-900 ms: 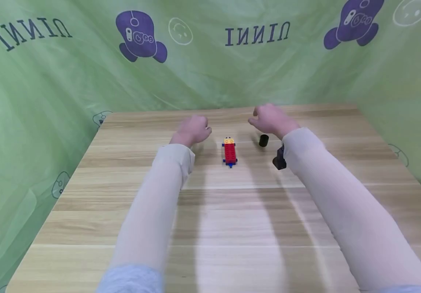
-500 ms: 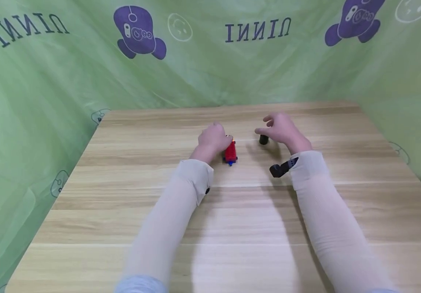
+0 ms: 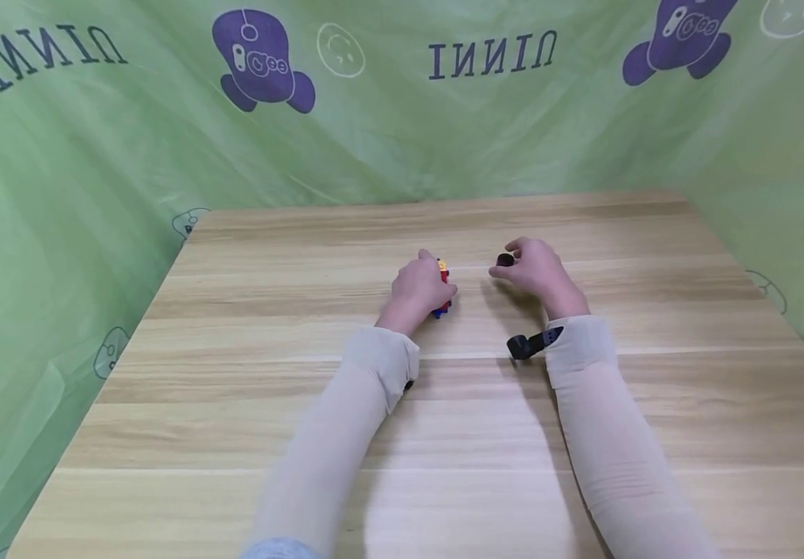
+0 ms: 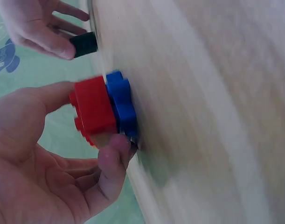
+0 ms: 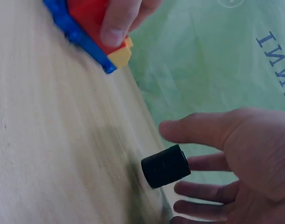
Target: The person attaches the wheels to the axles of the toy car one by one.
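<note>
A red brick toy (image 3: 444, 277) with a blue base and a yellow end stands on the wooden table. My left hand (image 3: 421, 289) grips it by the sides and covers much of it from above; in the left wrist view thumb and fingers are on the red bricks (image 4: 95, 105). To the right is a small black cylinder (image 3: 505, 260), between the spread thumb and fingers of my right hand (image 3: 538, 269). The right wrist view shows a gap between the thumb and the cylinder (image 5: 164, 166); whether the fingers touch it I cannot tell.
Behind the wooden table (image 3: 234, 388) hangs a green curtain (image 3: 388, 140) with purple figures and lettering. A black wrist device (image 3: 527, 345) juts inward from the right sleeve, low over the table.
My left hand has moved right onto the brick toy and taken hold of it. My right hand has come nearer and lower, around the black cylinder.
</note>
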Demonstrator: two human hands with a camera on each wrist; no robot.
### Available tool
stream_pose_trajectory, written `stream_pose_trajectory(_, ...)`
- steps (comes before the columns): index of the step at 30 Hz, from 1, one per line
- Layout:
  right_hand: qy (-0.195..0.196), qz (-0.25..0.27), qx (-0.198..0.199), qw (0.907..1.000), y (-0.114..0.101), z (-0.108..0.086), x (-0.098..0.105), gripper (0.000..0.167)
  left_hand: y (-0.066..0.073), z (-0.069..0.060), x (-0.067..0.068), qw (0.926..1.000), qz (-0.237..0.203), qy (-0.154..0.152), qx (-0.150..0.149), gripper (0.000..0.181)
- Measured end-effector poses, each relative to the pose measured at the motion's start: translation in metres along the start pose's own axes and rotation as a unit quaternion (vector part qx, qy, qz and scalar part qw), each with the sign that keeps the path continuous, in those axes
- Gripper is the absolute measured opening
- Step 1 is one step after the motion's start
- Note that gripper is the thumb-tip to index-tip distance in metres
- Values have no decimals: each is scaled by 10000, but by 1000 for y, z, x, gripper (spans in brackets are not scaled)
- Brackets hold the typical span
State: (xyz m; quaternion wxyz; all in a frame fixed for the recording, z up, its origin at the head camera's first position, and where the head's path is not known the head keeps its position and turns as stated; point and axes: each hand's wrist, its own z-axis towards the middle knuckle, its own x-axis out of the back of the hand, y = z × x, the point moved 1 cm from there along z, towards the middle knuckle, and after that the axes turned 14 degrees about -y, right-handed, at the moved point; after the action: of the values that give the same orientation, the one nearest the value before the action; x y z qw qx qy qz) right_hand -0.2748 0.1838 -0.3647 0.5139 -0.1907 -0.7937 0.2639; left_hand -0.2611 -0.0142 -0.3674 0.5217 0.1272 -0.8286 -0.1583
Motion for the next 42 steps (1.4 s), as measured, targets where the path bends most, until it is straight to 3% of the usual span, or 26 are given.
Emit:
stream_pose_trajectory(10,157,-120,-36,9998,4,2,-6,60,-14,-5,-2,9985,-511,185,46,61)
stream_pose_trajectory(15,246,-105,11,9996,3,4,-8,55,-22,-9,0,9910,-1310,256,-15,70)
stream_pose_trajectory(20,336,-76,5,9994,3,5,-10,49,-27,-13,2,9704,-2411,-19,-157,69)
stream_pose_trajectory(24,405,-17,28,9992,3,4,-10,44,-28,-14,7,9529,-3007,-158,-366,69)
stream_pose_trajectory(28,440,113,-24,9990,3,4,-6,44,-27,-14,13,9370,-3414,-184,-712,68)
stream_pose_trajectory(35,547,319,-52,9980,2,3,1,43,-22,-15,20,9022,-4129,-317,-1207,66)
stream_pose_trajectory(39,669,335,-40,9972,4,2,2,42,-20,-13,19,8895,-4363,-456,-1278,65)
stream_pose_trajectory(42,814,409,48,9958,4,2,2,41,-19,-13,17,8848,-4448,-471,-1306,64)
